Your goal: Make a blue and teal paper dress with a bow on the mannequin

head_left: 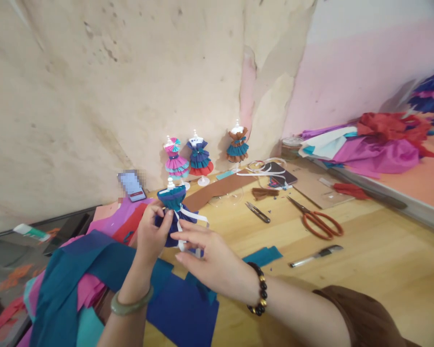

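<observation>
The left hand (152, 230), a smooth green stone-like bangle (132, 303) at its wrist, grasps a miniature dress (171, 197) at the waist, thumb and fingers pinching the gathered fabric. This dress, with a ruched teal bodice and a puffed navy skirt, sits on a small white dress form (171, 183) just above the wooden tabletop (224, 226), in front of the wall. A flat, narrow white ribbon (194, 215) trails from its waist in loose strips. The right hand (211, 253), wearing a bracelet of round black and gold beads (262, 289), is beside the skirt, fingers loosely bent and thumb apart; whether they grip the ribbon I cannot tell. Behind stand three more doll-sized dresses with tiered, pleated ruffles: pink (176, 164), navy and red (199, 156), brown and teal (237, 147). Under the forearms, thin, matte teal cloth (65, 274) lies in broad folds over a flat navy piece (188, 308). Orange-handled scissors (320, 224) with looped grips lie to the right.
</observation>
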The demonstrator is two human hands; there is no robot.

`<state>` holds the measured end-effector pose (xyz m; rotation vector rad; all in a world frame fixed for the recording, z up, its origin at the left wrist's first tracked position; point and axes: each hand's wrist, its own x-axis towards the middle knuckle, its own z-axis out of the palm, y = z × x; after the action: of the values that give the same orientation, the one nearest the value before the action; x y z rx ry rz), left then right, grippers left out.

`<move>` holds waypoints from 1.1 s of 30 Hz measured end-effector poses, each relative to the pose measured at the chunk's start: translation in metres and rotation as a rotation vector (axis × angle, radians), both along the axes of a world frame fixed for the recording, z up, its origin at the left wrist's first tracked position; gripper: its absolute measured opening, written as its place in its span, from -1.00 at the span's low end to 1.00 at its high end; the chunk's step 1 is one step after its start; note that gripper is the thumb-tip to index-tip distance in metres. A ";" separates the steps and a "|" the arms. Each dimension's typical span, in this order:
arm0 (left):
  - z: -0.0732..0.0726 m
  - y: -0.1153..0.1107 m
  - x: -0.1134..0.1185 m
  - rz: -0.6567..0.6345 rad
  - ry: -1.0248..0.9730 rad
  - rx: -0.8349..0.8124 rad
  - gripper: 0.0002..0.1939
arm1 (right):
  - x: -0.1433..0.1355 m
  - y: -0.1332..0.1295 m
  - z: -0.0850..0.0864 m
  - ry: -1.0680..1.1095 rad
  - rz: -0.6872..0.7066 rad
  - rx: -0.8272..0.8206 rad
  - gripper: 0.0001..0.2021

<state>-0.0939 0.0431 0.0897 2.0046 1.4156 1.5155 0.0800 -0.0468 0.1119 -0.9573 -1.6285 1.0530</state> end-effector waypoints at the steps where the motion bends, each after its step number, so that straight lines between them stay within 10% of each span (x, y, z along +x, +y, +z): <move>1: 0.001 0.000 0.001 -0.001 -0.009 0.013 -0.76 | -0.001 0.001 -0.001 0.009 0.001 0.004 -0.62; 33: 0.026 -0.016 0.009 -0.008 0.106 -0.043 -0.86 | -0.013 0.009 -0.020 0.294 0.174 -0.047 -0.57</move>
<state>-0.0847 0.0274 0.1159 2.0902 1.4647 1.3816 0.0669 -0.0374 0.0917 -0.6631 -1.4656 1.2902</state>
